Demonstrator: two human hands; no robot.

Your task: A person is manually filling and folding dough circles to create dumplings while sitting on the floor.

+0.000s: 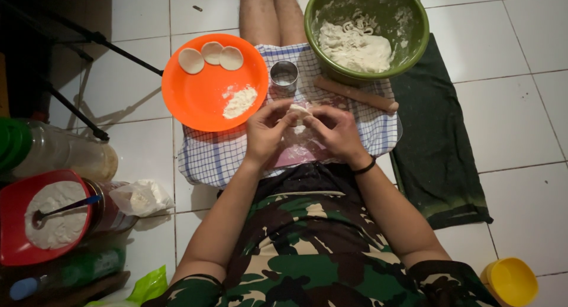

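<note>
Both hands meet at frame centre over a checked cloth (213, 156) spread on the person's lap. Left hand (266, 129) and right hand (337, 129) are curled in, fingertips pinching one small dough piece (299, 111) between them.

Dough piece: pale, roundish, mostly covered by fingers. Only its top edge shows, so long axis and facing can't be read. It sits at the fingertips of both hands, slightly above the knuckle line in frame, just below the metal ring cutter (284, 76).

Around it:
- Wooden rolling pin (355, 94) lies right of centre, long axis running upper left to lower right, partly tucked under the green bowl (414, 40).
- Green bowl, upper right, holds a lump of dough; its top rim is cut off by the frame edge.
- Orange plate (201, 100), upper left of centre, carries three dough discs (211, 55) in a row near its top rim and a small flour pile (239, 103).
- Red bowl (12, 224) of flour with a spoon at lower left, cut by the frame edge.
- Yellow cup (509, 280) at the lower right corner.

Left side of frame is dark; the bottles and bags there are hard to make out.
</note>
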